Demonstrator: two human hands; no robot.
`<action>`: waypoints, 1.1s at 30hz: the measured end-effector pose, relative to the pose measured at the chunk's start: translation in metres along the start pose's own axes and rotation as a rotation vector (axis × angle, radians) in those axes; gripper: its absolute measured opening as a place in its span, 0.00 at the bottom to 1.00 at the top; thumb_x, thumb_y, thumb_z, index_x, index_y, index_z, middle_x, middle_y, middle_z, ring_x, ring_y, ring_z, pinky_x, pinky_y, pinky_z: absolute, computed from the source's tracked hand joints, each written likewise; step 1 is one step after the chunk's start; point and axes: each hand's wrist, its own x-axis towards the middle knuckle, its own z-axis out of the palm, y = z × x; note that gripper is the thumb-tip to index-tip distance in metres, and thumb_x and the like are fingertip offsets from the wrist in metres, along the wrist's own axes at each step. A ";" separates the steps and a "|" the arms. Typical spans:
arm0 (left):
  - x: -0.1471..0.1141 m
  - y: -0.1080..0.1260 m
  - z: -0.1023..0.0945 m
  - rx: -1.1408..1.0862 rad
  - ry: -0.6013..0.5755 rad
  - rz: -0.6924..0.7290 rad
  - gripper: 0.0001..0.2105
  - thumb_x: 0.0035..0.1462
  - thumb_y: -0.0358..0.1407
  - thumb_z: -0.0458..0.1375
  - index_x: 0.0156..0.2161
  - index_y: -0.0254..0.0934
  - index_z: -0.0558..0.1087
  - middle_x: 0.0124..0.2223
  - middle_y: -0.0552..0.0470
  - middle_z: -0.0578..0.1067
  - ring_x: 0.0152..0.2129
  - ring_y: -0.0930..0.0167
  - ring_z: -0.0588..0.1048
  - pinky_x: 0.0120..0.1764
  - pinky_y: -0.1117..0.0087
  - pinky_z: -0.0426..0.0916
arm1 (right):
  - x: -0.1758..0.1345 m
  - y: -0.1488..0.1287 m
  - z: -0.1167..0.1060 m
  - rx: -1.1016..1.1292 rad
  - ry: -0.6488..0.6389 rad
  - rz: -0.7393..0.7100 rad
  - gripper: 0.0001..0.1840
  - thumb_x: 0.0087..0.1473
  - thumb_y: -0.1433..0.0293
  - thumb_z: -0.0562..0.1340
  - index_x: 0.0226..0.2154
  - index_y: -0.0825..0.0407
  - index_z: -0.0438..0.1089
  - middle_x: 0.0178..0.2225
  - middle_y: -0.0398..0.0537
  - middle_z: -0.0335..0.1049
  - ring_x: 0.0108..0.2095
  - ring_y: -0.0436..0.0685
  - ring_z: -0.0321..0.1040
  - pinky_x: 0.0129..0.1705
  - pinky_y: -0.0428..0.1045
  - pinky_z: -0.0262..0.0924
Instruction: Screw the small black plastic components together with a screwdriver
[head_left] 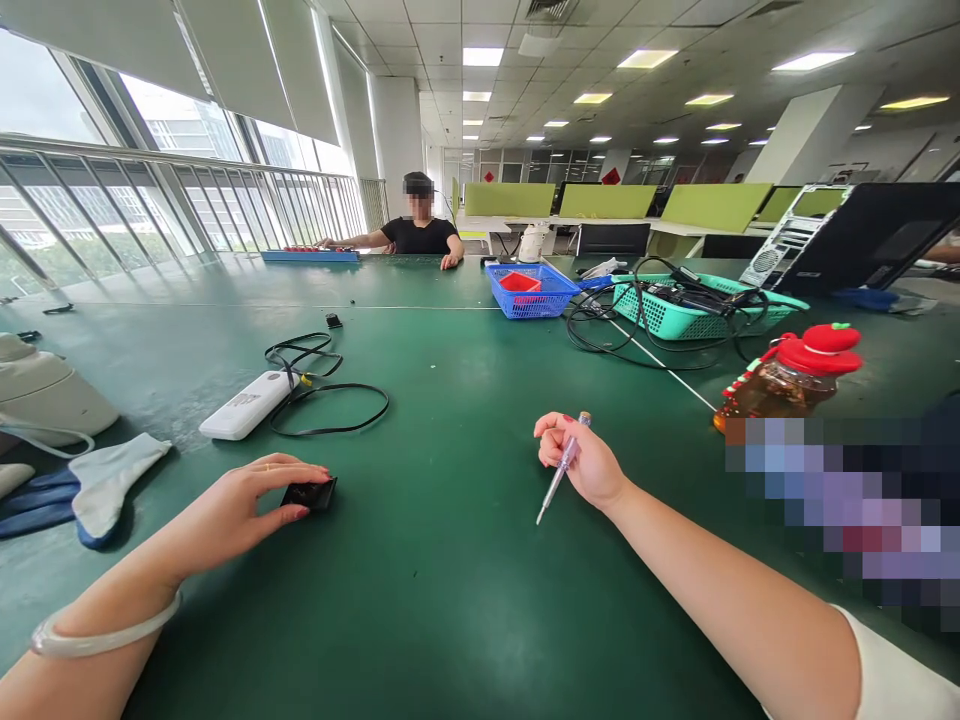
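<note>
On the left side of the green table, my left hand (259, 500) grips a small black box-like piece (313, 493) between thumb and fingers, its underside at or near the tabletop. My right hand (581, 460) is closed around a slim screwdriver (562, 468) with a clear purplish handle. The metal tip points down toward the table, left of the hand, and the handle's end shows above the fingers. A wide gap of tabletop lies between the two hands. What the black piece is, I cannot make out.
Beyond my left hand lie a white power strip (244, 405) and its black cord (330, 431). Gloves (112, 485) rest at far left. Farther off are a blue basket (531, 300), a teal basket (675, 318) with cables, a red-lidded jar (787, 385) and a seated person (418, 235).
</note>
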 end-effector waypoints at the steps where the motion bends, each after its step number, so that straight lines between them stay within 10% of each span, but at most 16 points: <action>1: 0.000 0.000 0.001 0.001 0.004 -0.007 0.21 0.57 0.52 0.56 0.52 0.48 0.75 0.52 0.50 0.77 0.49 0.61 0.75 0.51 0.63 0.72 | 0.000 0.000 0.000 0.005 0.004 0.007 0.20 0.54 0.52 0.55 0.28 0.51 0.67 0.15 0.36 0.47 0.18 0.50 0.46 0.25 0.49 0.48; 23: 0.008 -0.005 0.019 0.100 0.098 -0.047 0.24 0.58 0.56 0.53 0.53 0.45 0.74 0.51 0.48 0.77 0.48 0.60 0.75 0.51 0.62 0.71 | 0.002 0.001 0.000 0.003 -0.020 0.044 0.22 0.54 0.49 0.55 0.28 0.51 0.68 0.15 0.35 0.49 0.18 0.49 0.47 0.25 0.48 0.47; 27: 0.011 0.032 0.016 0.136 0.164 0.047 0.21 0.60 0.53 0.53 0.51 0.44 0.75 0.49 0.48 0.78 0.46 0.61 0.75 0.50 0.63 0.71 | 0.003 0.003 0.000 0.016 -0.017 0.054 0.24 0.53 0.48 0.56 0.28 0.52 0.68 0.14 0.36 0.50 0.17 0.49 0.46 0.24 0.48 0.46; 33: 0.049 0.123 0.016 0.049 -0.056 0.455 0.16 0.64 0.44 0.53 0.55 0.45 0.71 0.50 0.50 0.77 0.45 0.67 0.74 0.49 0.68 0.69 | 0.005 0.003 0.001 0.076 -0.022 0.086 0.24 0.54 0.48 0.57 0.26 0.52 0.69 0.13 0.34 0.48 0.16 0.47 0.41 0.24 0.48 0.45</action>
